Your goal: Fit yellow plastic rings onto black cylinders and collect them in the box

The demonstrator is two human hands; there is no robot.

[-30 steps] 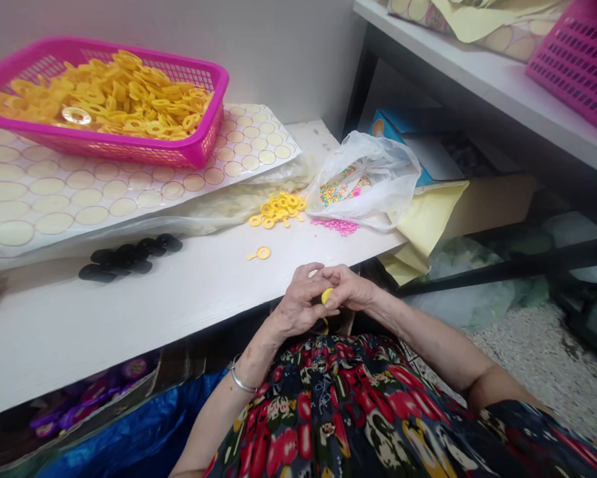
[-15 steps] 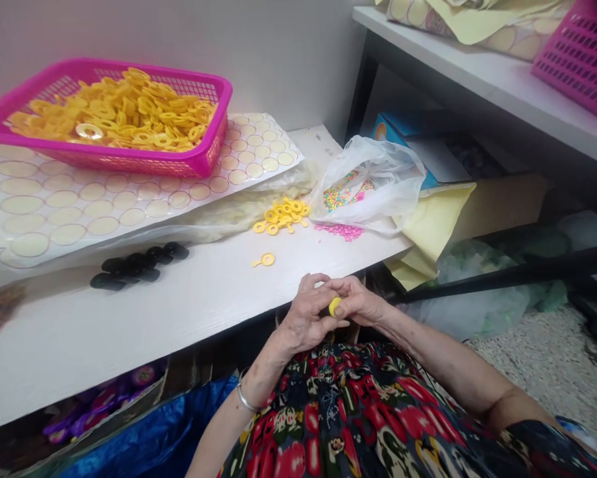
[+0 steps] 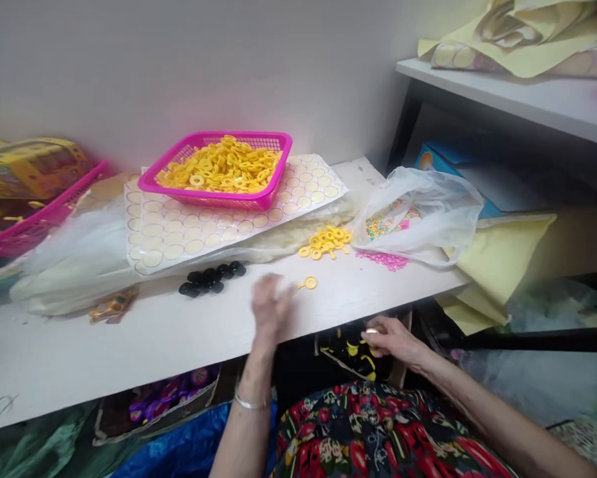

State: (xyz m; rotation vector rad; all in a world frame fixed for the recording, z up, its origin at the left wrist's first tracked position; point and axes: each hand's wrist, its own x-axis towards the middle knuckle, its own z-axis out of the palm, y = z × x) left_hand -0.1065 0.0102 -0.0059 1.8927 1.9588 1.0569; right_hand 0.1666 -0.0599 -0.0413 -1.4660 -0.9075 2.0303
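Note:
My left hand (image 3: 272, 309) is over the white table, smeared by motion. Its fingers look parted, with nothing visible between them. It is between a cluster of small black caps (image 3: 211, 277) and a single yellow ring with a stem (image 3: 310, 283). My right hand (image 3: 392, 342) is closed at the table's front edge, pinching a small round pale piece (image 3: 372, 330); the fingers hide most of it. Under that hand, an open box holds black and yellow pieces (image 3: 352, 348). A pile of yellow rings with stems (image 3: 327, 240) lies farther back.
A pink basket (image 3: 273, 199) full of yellow rings stands on sticker sheets (image 3: 173, 239). Pink beads (image 3: 385, 260) lie beside a plastic bag (image 3: 442, 206) of coloured beads. At left is another pink basket (image 3: 39, 229); below the table, a box of purple items (image 3: 163, 398).
My hands, together at a yellow piece before, have separated. The left one has moved left over the table; the right one has lowered towards the box. The view has shifted left.

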